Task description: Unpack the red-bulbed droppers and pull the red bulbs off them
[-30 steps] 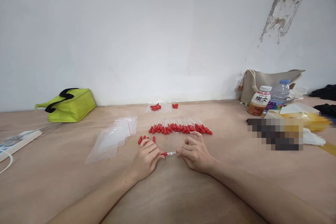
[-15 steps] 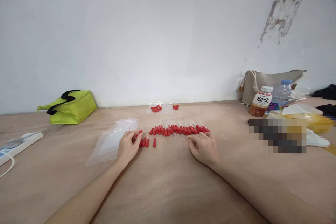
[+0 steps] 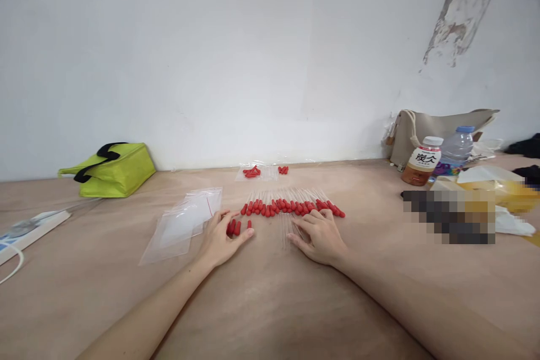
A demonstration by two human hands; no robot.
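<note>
A row of clear droppers with red rubber bulbs (image 3: 291, 206) lies across the brown table (image 3: 270, 304). My left hand (image 3: 221, 239) rests on the table with fingers spread over a few loose red bulbs (image 3: 234, 228); I cannot make out anything held in it. My right hand (image 3: 319, 234) lies with fingers stretched out over several bare clear tubes (image 3: 287, 228), just in front of the dropper row. A stack of clear zip bags (image 3: 185, 222) lies just left of my left hand.
Two small bags of red bulbs (image 3: 259, 171) lie by the wall. A lime-green bag (image 3: 112, 170) stands at back left, a white board with a cable (image 3: 25, 230) at far left. Bottles (image 3: 422, 161), a beige bag (image 3: 434, 129) and clutter fill the right.
A second ago both hands held one dropper between them in front of the row. My left hand then moved left to the loose bulbs, my right to the bare tubes, where both now rest.
</note>
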